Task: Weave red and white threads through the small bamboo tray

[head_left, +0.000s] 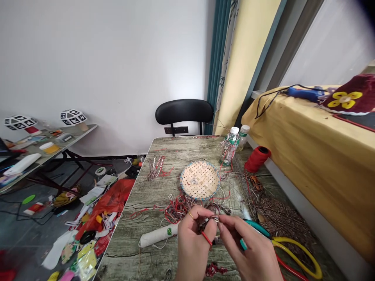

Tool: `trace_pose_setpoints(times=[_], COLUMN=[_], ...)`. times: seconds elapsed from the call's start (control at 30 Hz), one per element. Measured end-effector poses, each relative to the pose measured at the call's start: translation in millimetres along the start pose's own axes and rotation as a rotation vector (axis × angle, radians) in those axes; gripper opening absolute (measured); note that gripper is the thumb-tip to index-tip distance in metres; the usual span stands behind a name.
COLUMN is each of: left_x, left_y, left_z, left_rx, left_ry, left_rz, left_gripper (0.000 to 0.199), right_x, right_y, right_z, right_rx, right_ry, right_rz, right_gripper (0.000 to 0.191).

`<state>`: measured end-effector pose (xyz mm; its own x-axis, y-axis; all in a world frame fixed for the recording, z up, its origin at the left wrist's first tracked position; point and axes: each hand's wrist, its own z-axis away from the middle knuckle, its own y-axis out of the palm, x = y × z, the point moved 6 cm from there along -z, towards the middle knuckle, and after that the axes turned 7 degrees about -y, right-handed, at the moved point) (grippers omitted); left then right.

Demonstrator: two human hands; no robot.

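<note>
Near the table's front, my left hand (191, 240) pinches a small bundle of thin brown and white cords (215, 218) between thumb and fingers. My right hand (249, 244) closes its fingertips on the same cords from the other side. A red band circles the left thumb, and a gold ring is on a left finger. Just beyond the hands lies a tangle of red, white and brown cord (178, 207). A white spool of thread (158, 236) rests beside the left hand. Yellow-handled scissors (295, 244) lie to the right, partly hidden by the right hand.
A round woven basket (202, 177) stands mid-table, with finished-looking cord pieces (156, 167) to its left. Two clear bottles (230, 148), a red thread spool (258, 158) and a pile of brown cord (287, 218) line the right side. A black chair (184, 111) stands behind.
</note>
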<state>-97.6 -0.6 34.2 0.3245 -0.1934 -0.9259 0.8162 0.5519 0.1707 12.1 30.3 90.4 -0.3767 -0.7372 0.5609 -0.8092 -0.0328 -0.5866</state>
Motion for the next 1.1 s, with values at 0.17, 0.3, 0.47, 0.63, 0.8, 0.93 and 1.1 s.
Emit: trace_pose_setpoints(times=[0.17,0.3,0.47,0.63,0.8,0.93,1.1], left_x=[2.1,3.2,-7.5,-4.7,-10.7,-18.4,-23.2], left_y=[-0.9,-3.3,-6.1,-5.6,-6.4,-2.3,-1.9], left_z=[1.7,1.1,2.6,4.6,4.1,4.0,4.2], left_rx=[-0.016,-0.037,-0.122,-0.104,-0.058,0.045,0.102], left_ry=[-0.026,-0.006,0.21,0.111,-0.022,-0.115,-0.125], left_rz=[-0.018,-0.067,-0.16,-0.075,0.124,0.162,0.152], left_gripper=[0.01,0.011,0.006,0.007,0.014,0.015,0.009], right_x=[-8.5,-5.8,7.8,17.4,9.9,-8.4,-16.5], right_y=[4.8,6.4,3.5,2.5,-4.4,4.6,11.3], right_z=[1.6,3.6,4.7,2.9,2.4,1.0,0.0], right_rx=[-0.008,-0.052,-0.125,-0.08,-0.091,0.089,0.36], right_ry=[0.1,0.058,-0.101,-0.252,-0.143,0.098,0.213], right_rz=[-0.04,0.106,0.31,0.248,-0.065,-0.325,-0.318], right_gripper=[0.015,0.017,0.019,0.01,0.015,0.042,0.03])
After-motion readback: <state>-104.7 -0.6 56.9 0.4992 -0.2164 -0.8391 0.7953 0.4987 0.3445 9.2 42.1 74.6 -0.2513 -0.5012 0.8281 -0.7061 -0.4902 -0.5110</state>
